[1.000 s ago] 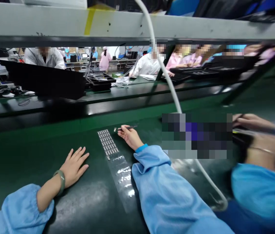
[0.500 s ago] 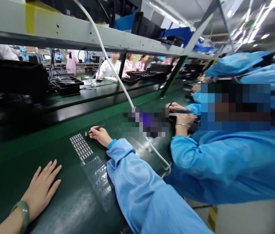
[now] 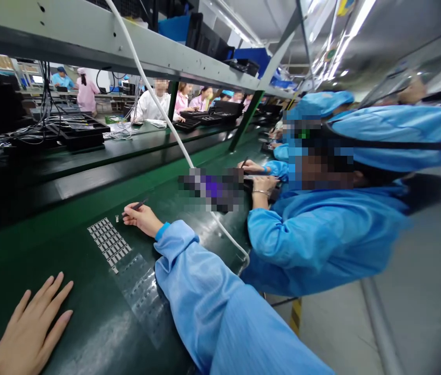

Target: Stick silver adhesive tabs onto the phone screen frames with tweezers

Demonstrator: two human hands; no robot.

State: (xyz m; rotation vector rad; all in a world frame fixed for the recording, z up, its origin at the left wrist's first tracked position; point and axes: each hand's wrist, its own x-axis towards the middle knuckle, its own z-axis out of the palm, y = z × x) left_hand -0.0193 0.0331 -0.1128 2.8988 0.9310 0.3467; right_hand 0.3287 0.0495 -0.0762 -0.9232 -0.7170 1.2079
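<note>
My left hand [image 3: 28, 328] lies spread on the worktop [image 3: 91, 312], a clear film [image 3: 144, 297] to its right. Beyond lie tight rows of flat, pale, dark-edged pieces [image 3: 109, 242]. My right hand [image 3: 146, 220] pinches a dark tool [image 3: 136, 206] near one loose piece [image 3: 117, 219]; whether it's gripped, I can't tell. I seem to be handling pieces singly, which calls for steadiness.

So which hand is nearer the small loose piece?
Right: the right hand is just beside the loose piece; the left hand lies farther off, past the grid of pieces.
</note>
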